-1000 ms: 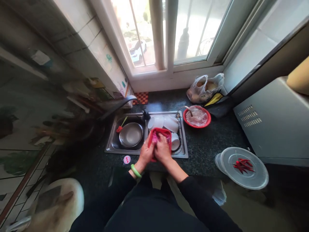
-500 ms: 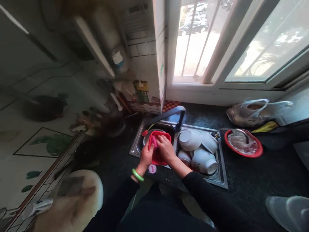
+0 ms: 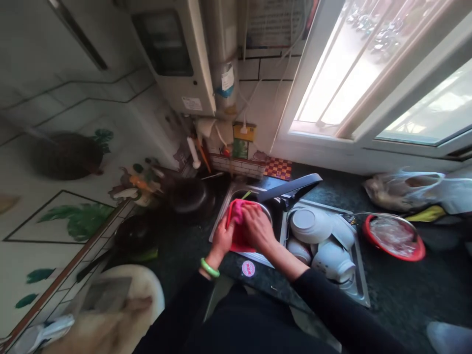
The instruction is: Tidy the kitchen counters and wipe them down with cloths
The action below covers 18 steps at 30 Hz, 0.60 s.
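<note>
Over the left basin of the sink (image 3: 215, 227), my left hand (image 3: 222, 240) grips the near left side of a red plastic container (image 3: 240, 242). A green bangle (image 3: 210, 268) circles that wrist. Inside the container my right hand (image 3: 260, 227) presses a bunched pink cloth (image 3: 238, 212) with its fingers, whose tips are partly hidden. The black faucet (image 3: 289, 191) arches just beyond my hands. To the right, several white bowls (image 3: 309, 223) lie upside down or tilted in the other basin.
A red bowl with clear plastic wrap (image 3: 393, 237) stands right of the sink, with a plastic bag (image 3: 401, 189) behind it. Dark pans (image 3: 190, 194) sit at the left. A round chopping board (image 3: 157, 290) lies at the lower left.
The camera view has swung left, so the sink and bowls appear farther right. My left hand still holds the red container, and my right hand has shifted slightly within it on the pink cloth.
</note>
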### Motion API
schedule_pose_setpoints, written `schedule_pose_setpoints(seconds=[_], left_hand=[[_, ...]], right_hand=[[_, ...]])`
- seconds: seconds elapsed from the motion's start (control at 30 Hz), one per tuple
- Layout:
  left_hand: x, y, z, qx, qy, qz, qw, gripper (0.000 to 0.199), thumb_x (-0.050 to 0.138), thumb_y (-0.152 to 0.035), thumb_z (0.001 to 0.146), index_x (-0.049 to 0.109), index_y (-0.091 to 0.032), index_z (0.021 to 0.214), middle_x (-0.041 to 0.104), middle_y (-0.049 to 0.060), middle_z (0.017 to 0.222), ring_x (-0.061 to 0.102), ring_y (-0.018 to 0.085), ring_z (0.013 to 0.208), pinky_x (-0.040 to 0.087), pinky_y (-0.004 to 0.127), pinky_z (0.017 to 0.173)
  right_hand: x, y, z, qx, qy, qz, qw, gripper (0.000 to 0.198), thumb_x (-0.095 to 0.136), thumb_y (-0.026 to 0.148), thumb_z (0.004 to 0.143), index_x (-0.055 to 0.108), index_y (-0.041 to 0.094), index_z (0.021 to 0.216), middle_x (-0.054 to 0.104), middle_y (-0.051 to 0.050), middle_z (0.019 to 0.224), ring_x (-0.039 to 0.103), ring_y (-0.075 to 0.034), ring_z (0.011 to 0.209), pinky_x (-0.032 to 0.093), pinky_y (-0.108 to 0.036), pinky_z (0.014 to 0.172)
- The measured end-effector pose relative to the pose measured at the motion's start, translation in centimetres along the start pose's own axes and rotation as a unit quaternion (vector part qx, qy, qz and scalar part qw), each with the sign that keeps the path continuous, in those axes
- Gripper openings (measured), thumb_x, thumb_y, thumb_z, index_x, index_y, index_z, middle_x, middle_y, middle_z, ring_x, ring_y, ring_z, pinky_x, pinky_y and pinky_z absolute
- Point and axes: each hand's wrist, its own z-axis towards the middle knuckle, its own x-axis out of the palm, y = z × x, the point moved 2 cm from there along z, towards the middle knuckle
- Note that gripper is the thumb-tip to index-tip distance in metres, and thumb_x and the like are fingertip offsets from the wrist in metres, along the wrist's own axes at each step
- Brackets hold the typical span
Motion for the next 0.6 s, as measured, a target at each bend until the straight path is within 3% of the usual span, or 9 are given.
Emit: schedule_pose_setpoints(seconds=[0.1, 0.23, 0.3, 0.47, 0.53, 0.6], left_hand=[[1.6, -0.1, 0.6, 0.026, 0.021, 0.011, 0.999, 0.06, 0.053, -0.055, 0.098, 0.054, -0.024, 0.149, 0.052, 0.009, 0.157, 0.044, 0.027, 0.148, 0.03, 0.043, 0.126], [3.1, 0.1, 0.6, 0.036, 0.021, 0.047, 0.998, 0.062, 0.054, -0.052, 0.098, 0.047, -0.026, 0.154, 0.052, 0.009, 0.157, 0.049, 0.028, 0.144, 0.033, 0.044, 0.124], [3.5, -0.1, 0.2, 0.042, 0.021, 0.07, 0.996, 0.061, 0.055, -0.051, 0.098, 0.048, -0.028, 0.154, 0.055, 0.01, 0.154, 0.053, 0.029, 0.14, 0.035, 0.045, 0.122], [3.4, -0.8, 0.2, 0.04, 0.03, 0.117, 0.992, 0.061, 0.056, -0.054, 0.096, 0.051, -0.029, 0.152, 0.063, 0.011, 0.143, 0.061, 0.032, 0.128, 0.044, 0.047, 0.114], [2.9, -0.6, 0.9, 0.046, 0.04, 0.086, 0.994, 0.062, 0.055, -0.057, 0.096, 0.051, -0.03, 0.152, 0.059, 0.009, 0.149, 0.056, 0.03, 0.137, 0.039, 0.045, 0.119], [2.3, 0.0, 1.8, 0.029, 0.03, 0.043, 0.998, 0.065, 0.052, -0.062, 0.096, 0.05, -0.028, 0.152, 0.055, 0.008, 0.155, 0.049, 0.028, 0.144, 0.034, 0.041, 0.123]], right_hand=[[2.5, 0.0, 1.0, 0.0, 0.045, -0.043, 0.998, 0.043, 0.046, 0.012, 0.097, 0.062, 0.013, 0.136, 0.06, -0.019, 0.143, 0.05, -0.033, 0.131, 0.041, -0.047, 0.108], [3.6, -0.4, 0.8, 0.095, 0.109, -0.112, 0.983, 0.037, 0.042, 0.008, 0.095, 0.071, 0.006, 0.119, 0.069, -0.026, 0.117, 0.061, -0.034, 0.108, 0.046, -0.049, 0.095], [3.6, -0.1, 0.1, 0.108, 0.152, -0.107, 0.977, 0.031, 0.048, 0.01, 0.093, 0.074, 0.007, 0.108, 0.071, -0.026, 0.106, 0.063, -0.033, 0.099, 0.048, -0.047, 0.088], [3.0, 0.1, -2.0, 0.096, 0.201, 0.094, 0.97, 0.014, 0.063, 0.021, 0.084, 0.077, 0.017, 0.084, 0.076, -0.011, 0.088, 0.066, -0.023, 0.079, 0.049, -0.032, 0.073], [2.2, -0.7, -2.5, 0.135, 0.193, 0.224, 0.946, 0.016, 0.062, 0.023, 0.083, 0.075, 0.02, 0.074, 0.074, -0.005, 0.073, 0.064, -0.019, 0.067, 0.048, -0.028, 0.067], [1.0, -1.9, -2.6, 0.195, 0.135, 0.333, 0.913, 0.016, 0.062, 0.027, 0.082, 0.075, 0.021, 0.075, 0.071, -0.001, 0.066, 0.063, -0.017, 0.062, 0.047, -0.027, 0.064]])
